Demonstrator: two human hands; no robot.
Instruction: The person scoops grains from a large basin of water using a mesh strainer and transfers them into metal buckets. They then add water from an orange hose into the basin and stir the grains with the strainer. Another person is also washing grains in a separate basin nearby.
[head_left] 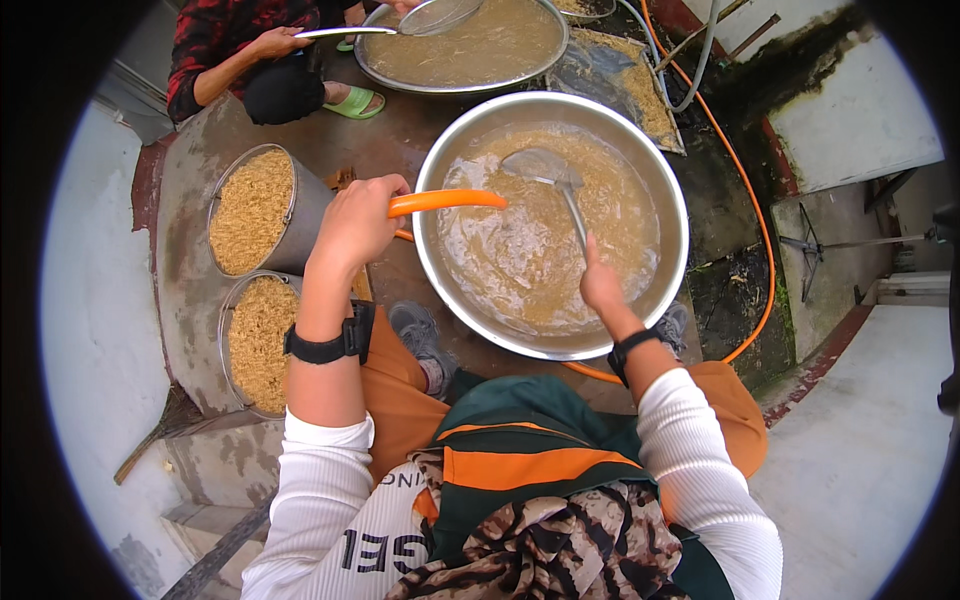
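My left hand (362, 222) is closed around an orange hose (450, 199), whose end reaches over the near-left rim of a wide metal basin (430, 255). Cloudy brown water (520, 270) with bits of grain or husk fills much of the basin, and its surface is rippled. In my right hand (600, 282) is the handle of a long metal spatula (540, 165). Its broad grey head lies at the water's surface near the basin's middle; how deep it sits I cannot tell. Whether water runs from the hose end is unclear.
Two metal buckets (312, 215) of yellow grain stand on the left. Beyond my basin, a co-worker's hand (275, 43) holds a mesh skimmer (440, 15) over a second basin (470, 88). More orange hose (768, 270) curves along the right. A broom (150, 445) leans at the left wall.
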